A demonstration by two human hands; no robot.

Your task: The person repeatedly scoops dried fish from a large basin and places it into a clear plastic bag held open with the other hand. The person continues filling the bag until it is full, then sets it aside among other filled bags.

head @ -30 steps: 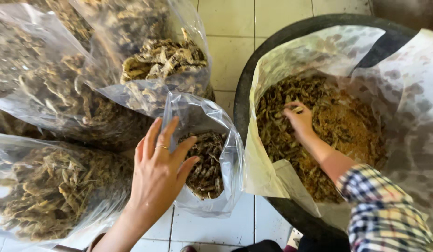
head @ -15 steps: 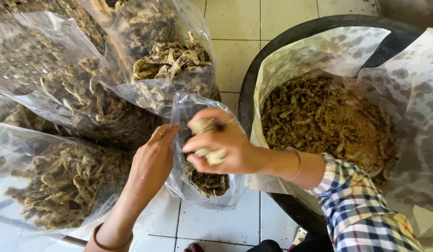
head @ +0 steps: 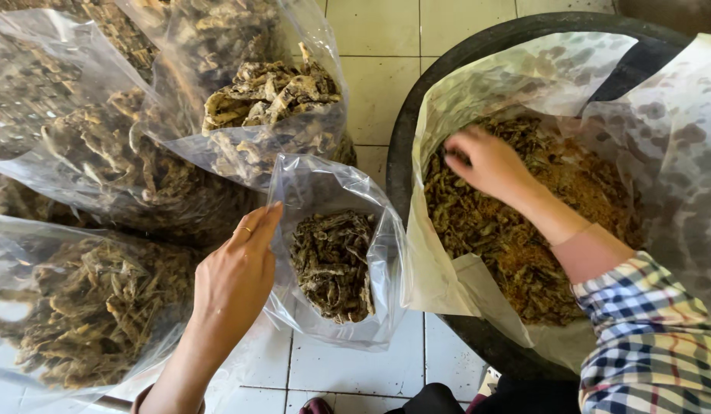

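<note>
Sorting dried plant pieces by hand, seen from the head camera.

Held open at its rim by the left hand [head: 236, 280], fingers stretched nearly flat against the plastic with a ring on one: a small clear bag [head: 336, 253] standing on the tiled floor [head: 371, 69], about a third full of dark dried pieces [head: 332, 264]. Reached into the black tub [head: 417, 123] with the right hand [head: 489, 162], fingers curled down into the brown dried material [head: 516, 245] heaped on the tub's plastic liner [head: 524, 77]; hard to tell whether anything was actually gripped. Stacked just left of the small bag: several larger clear bags [head: 102, 153] packed with the same dried stuff, one touching its top edge. Covered from the wrist up by a checked sleeve [head: 646, 337].
</note>
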